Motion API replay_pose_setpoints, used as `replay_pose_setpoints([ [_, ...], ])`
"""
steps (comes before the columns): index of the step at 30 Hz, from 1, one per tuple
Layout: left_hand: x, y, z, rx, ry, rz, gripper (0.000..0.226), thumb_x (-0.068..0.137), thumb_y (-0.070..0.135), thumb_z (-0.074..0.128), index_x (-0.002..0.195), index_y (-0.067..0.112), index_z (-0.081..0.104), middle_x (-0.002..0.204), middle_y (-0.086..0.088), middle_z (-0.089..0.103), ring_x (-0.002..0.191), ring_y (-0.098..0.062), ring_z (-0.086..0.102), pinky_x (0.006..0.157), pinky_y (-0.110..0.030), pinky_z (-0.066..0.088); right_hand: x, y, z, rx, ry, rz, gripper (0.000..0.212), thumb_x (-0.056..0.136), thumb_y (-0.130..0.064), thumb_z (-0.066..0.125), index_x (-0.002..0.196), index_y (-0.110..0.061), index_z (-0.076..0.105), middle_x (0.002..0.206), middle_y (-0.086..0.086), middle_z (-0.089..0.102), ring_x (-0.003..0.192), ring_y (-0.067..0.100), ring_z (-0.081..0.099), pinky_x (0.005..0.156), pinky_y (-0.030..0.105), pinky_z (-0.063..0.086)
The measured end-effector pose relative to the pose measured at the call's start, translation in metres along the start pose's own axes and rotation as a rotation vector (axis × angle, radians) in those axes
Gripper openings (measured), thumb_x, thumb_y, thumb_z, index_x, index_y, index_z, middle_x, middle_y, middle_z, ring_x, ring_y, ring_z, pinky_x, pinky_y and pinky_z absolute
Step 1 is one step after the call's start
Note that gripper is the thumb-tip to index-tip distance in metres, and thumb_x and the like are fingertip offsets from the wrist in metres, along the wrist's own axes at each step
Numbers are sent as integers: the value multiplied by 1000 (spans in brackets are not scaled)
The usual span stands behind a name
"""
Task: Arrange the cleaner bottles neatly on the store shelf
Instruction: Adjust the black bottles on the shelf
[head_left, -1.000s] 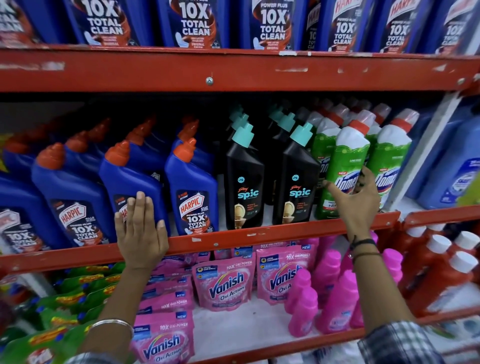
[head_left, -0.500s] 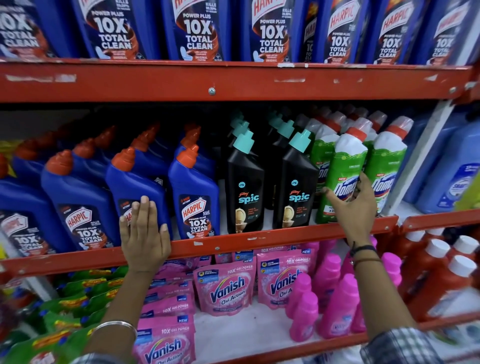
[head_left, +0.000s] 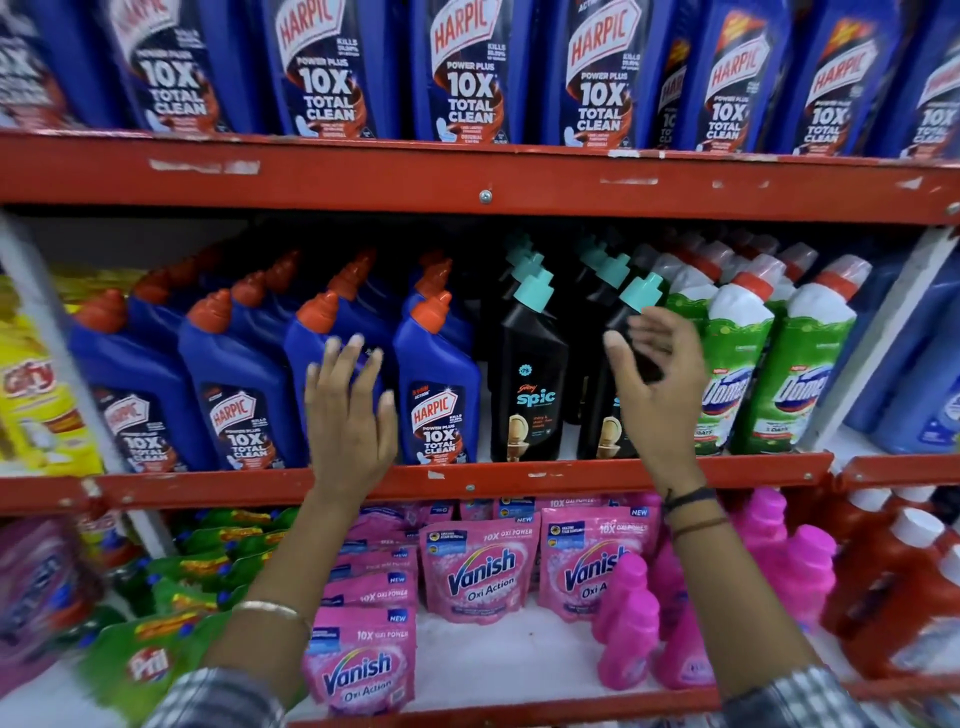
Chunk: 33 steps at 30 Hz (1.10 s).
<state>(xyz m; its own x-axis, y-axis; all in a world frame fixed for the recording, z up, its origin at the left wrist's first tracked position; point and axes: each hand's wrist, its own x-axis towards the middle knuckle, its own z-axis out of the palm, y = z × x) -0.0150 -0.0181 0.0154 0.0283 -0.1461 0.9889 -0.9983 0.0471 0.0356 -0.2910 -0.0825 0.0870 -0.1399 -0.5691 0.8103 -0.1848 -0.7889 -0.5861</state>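
Note:
The middle red shelf (head_left: 519, 475) carries rows of blue Harpic bottles (head_left: 439, 384) with orange caps, black Spic bottles (head_left: 530, 384) with teal caps and green Domex bottles (head_left: 732, 374) with white tops. My left hand (head_left: 350, 415) lies flat, fingers spread, against the front of a blue Harpic bottle, third from the left in the front row. My right hand (head_left: 657, 384) hovers open and blurred in front of the second black Spic bottle (head_left: 608, 415), just left of the green Domex bottles. Neither hand holds anything.
Large Harpic bottles (head_left: 467, 73) fill the top shelf. Below are pink Vanish pouches (head_left: 480, 569), pink bottles (head_left: 628, 623), red bottles (head_left: 893, 587) and green Pril pouches (head_left: 150, 660). Yellow packs (head_left: 36, 395) stand at the far left, pale blue bottles (head_left: 919, 374) at the far right.
My right hand has left the green Domex bottle and moved left and up to the second black Spic bottle. My left hand has slid up the blue Harpic bottle. The camera has tilted up.

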Motion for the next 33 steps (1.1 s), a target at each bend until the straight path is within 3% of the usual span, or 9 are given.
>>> replay_pose_setpoints([
  [4,67,28,-15,-212,-172,-144,38,98,22,52,129,0,50,128,-15,55,110,-33,57,94,-43,45,14,-21,40,5,-319,123,55,90,-30,64,135,-9,41,128,6,54,116,13,52,98,22,42],
  [7,94,41,-17,-161,-383,-266,43,93,35,62,124,7,52,119,-8,55,104,-27,57,80,-42,48,25,-17,62,5,-424,270,62,92,-37,59,141,-8,34,135,7,53,122,16,51,98,25,42],
  [9,101,47,-18,-96,-453,-294,41,90,37,64,118,9,54,116,-6,52,101,-25,56,75,-40,47,31,-13,69,-14,-439,301,57,92,-37,58,138,-8,41,124,8,60,113,19,57,83,13,43],
  [11,104,50,-19,-89,-468,-306,38,91,32,64,118,7,54,117,-8,52,102,-27,56,77,-40,46,36,-12,70,-50,-411,287,49,91,-33,61,131,-7,48,108,7,65,100,20,62,69,11,44],
  [15,105,53,-20,-129,-479,-299,35,94,22,62,120,2,55,118,-11,53,102,-29,56,82,-39,45,37,-16,69,-162,-331,279,49,86,-39,66,123,-10,54,96,1,69,90,20,64,75,32,49],
  [20,108,49,-23,-171,-514,-284,34,94,18,62,122,0,55,118,-12,54,104,-31,57,85,-38,45,35,-23,68,-265,-293,272,53,85,-46,65,123,-11,53,95,2,71,84,17,59,68,28,34],
  [25,108,48,-25,-172,-534,-279,36,94,20,61,124,1,55,120,-11,54,103,-30,58,84,-37,45,35,-27,65,-264,-318,311,50,85,-46,65,120,-12,56,88,-2,68,85,16,60,70,26,34],
  [30,103,50,-30,-182,-530,-283,38,95,19,60,129,3,52,124,-10,51,102,-30,59,82,-39,49,32,-31,61,-181,-319,343,44,84,-41,68,113,-8,62,99,2,72,90,13,62,69,23,42],
  [33,97,53,-39,-179,-541,-229,44,95,15,59,136,4,46,133,-7,47,113,-26,54,82,-35,49,24,-35,52,-152,-324,364,52,81,-41,72,117,-4,61,108,8,71,101,20,66,82,31,54],
])
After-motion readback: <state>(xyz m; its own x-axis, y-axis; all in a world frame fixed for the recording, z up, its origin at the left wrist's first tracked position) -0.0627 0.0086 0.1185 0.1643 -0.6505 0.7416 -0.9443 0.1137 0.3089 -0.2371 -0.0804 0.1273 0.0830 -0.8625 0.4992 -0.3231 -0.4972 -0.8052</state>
